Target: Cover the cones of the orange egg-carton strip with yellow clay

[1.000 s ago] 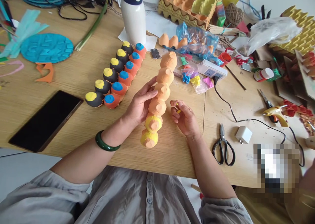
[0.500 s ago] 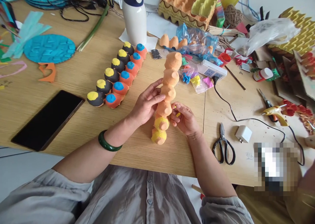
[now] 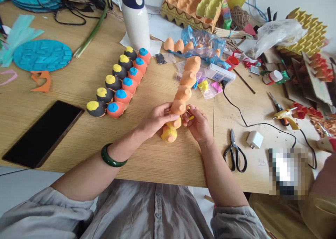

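My left hand [image 3: 155,120] is closed around the lower part of an orange egg carton strip [image 3: 184,93], thumb across its front. The strip slants up and away to the right. Its two nearest cups carry yellow modelling clay [image 3: 168,133] around their orange tips; the upper cups are bare. Beside the strip's right edge, my right hand [image 3: 198,125] is closed in a pinch on a small bit of yellow clay [image 3: 191,118]. Left of the strip lie a row of black cups with yellow tops [image 3: 106,95] and a row of red cups with blue tops [image 3: 123,96].
A phone [image 3: 43,134] lies at left and a white bottle [image 3: 135,20] stands behind. Black-handled scissors [image 3: 234,153], a white charger [image 3: 254,139], a power strip [image 3: 221,73] and a glue gun [image 3: 286,116] are at right. Part of another person shows at the right edge.
My left hand has slid down the strip toward its near end. The strip now leans further right at its far end. The right hand stays beside it with the yellow clay.
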Available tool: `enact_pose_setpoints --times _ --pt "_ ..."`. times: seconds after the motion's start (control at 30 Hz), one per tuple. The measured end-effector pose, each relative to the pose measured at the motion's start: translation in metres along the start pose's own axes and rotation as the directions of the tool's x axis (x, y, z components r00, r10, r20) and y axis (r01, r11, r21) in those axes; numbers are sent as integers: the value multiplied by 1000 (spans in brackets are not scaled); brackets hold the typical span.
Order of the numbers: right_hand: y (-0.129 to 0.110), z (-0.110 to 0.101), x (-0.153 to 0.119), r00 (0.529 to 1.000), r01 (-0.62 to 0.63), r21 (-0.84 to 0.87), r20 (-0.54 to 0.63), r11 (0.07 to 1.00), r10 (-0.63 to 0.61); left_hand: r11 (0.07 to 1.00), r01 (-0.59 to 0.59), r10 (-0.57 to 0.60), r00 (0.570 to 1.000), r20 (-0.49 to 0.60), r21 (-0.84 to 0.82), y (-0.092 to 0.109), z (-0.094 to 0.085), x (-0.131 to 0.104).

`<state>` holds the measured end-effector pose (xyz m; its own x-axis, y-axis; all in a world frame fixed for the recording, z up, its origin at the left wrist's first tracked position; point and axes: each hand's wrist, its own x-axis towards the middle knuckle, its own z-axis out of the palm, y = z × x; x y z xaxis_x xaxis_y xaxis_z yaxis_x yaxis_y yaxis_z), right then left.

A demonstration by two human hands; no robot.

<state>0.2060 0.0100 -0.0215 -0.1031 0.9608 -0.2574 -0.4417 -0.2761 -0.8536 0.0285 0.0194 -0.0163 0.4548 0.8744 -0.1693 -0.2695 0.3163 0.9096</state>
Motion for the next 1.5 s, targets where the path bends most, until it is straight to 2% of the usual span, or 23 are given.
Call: enact_pose_setpoints --times 0.1,0.2,0.3,0.57,0.8,0.97,1.33,1.5 --pt "-1 2 -1 995 10 25 -95 1000 -7 996 6 -10 999 -33 -94 5 -1 0" --pt "-2 4 -2 995 16 29 -102 999 -13 983 1 -16 996 -83 -185 9 1 -2" --pt "-3 6 -6 990 74 9 -119 997 -72 969 -33 6 994 -109 -247 12 5 -5" --pt "-1 15 -18 975 216 -35 -53 976 -217 950 -67 15 985 -171 -306 11 7 -7" --pt "11 15 -22 940 337 -246 31 909 -340 956 -189 131 959 -251 -224 6 7 -5" --pt "11 21 -27 907 414 -377 100 828 -408 960 -243 210 954 -216 -141 0 7 -7" --pt "15 23 -30 894 434 -457 114 776 -434 952 -283 253 943 -217 -121 -8 9 -10" --pt "18 25 -33 879 454 -475 103 754 -465 934 -345 322 926 -198 -93 -10 9 -12"
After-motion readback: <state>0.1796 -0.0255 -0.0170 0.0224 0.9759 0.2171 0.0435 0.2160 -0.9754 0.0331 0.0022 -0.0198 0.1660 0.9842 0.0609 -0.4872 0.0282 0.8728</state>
